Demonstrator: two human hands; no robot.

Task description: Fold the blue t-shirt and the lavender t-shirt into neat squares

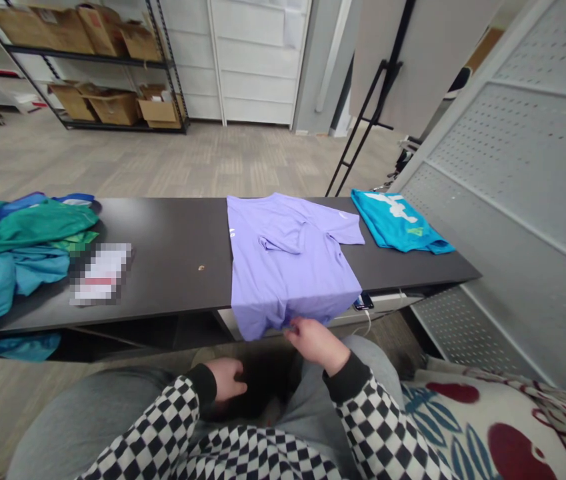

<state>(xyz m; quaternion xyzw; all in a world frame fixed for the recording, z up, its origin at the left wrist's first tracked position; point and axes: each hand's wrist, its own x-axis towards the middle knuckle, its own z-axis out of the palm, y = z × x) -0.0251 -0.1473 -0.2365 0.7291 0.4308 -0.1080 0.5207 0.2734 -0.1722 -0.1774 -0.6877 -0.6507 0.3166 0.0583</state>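
A lavender T-shirt (287, 273) lies on the dark table, one side folded in so that a sleeve rests across its middle. Its lower end hangs over the table's front edge. My right hand (315, 341) pinches the hanging hem, with the fingertips partly hidden by the cloth. Below the edge, over my lap, my left hand (225, 379) holds nothing, its thumb apart from loosely bent fingers. A folded bright blue garment (397, 220) with a white print lies to the right of the T-shirt.
Green and teal clothes (23, 240) are heaped at the table's left end, beside a blurred white packet (103, 273). A phone (363, 301) with a white cable sits under the front edge. A grey perforated panel (513, 167) borders the right side. The dark tabletop (173, 233) shows between the clothes.
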